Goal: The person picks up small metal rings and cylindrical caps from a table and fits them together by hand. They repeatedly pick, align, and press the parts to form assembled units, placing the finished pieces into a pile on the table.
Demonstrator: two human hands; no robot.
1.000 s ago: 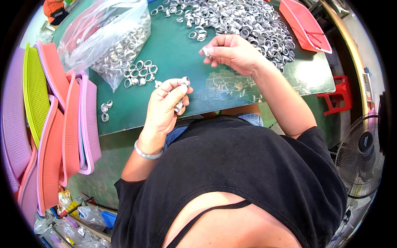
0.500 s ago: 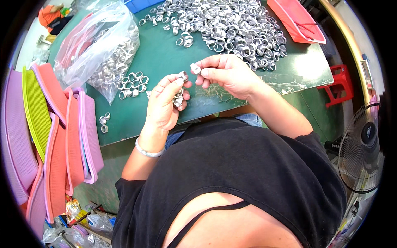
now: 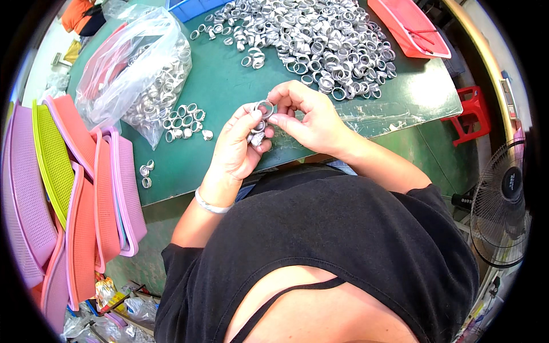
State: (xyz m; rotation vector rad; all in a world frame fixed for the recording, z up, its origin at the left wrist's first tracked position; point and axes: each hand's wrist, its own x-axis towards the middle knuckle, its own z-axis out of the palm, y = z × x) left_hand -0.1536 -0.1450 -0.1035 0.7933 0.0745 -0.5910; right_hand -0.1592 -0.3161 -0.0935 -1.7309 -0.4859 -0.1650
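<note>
Above the near edge of the green table, my left hand [image 3: 233, 140] is closed around several silver metal rings [image 3: 257, 137], held between palm and fingers. One ring [image 3: 265, 107] stands up at its fingertips. The thumb and forefinger of my right hand [image 3: 311, 117] pinch at that ring's right side, so both hands meet on it. On the table left of my hands lies a small cluster of rings [image 3: 187, 121], with a single ring [image 3: 207, 135] beside it. A few more rings [image 3: 147, 171] lie near the left edge.
A large heap of rings [image 3: 326, 46] covers the far table [image 3: 229, 74]. A clear plastic bag of rings [image 3: 157, 86] sits at left, beside stacked plastic baskets [image 3: 86, 188]. At far right are a red tray [image 3: 400, 26], a red stool [image 3: 472, 117] and a fan [image 3: 503, 194].
My right hand has brought its ring to my left hand, and the two hands now touch at it. My left hand has shifted slightly right, uncovering the single ring on the table.
</note>
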